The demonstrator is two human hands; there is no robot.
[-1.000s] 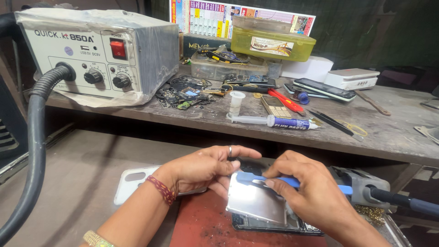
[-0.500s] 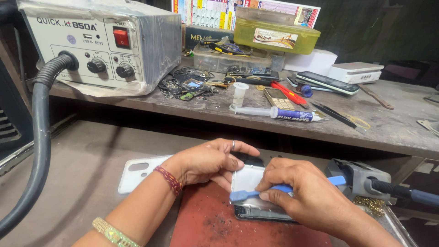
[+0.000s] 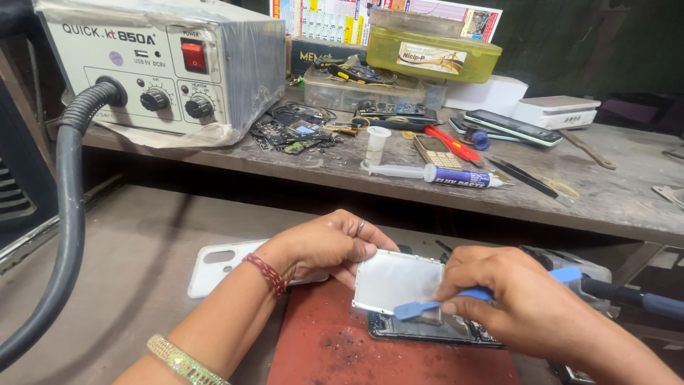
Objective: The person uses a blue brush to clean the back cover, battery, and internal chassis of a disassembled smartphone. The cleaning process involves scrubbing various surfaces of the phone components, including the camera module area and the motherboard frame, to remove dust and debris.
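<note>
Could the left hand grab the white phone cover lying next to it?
Probably yes: the left hand rests right beside the white phone cover, nothing lies between, but it would have to let go of the silver panel.

1. Left hand (image 3: 324,246) steadies the left edge of a silvery phone panel (image 3: 395,281), tilted up off the phone body (image 3: 420,329).
2. Right hand (image 3: 516,303) pinches a blue plastic pry tool (image 3: 427,305), tip at the panel's lower edge.
3. Red mat (image 3: 335,346) underneath; white phone case (image 3: 217,267) just left.
4. Hot-air station (image 3: 164,68) on the upper shelf.
</note>
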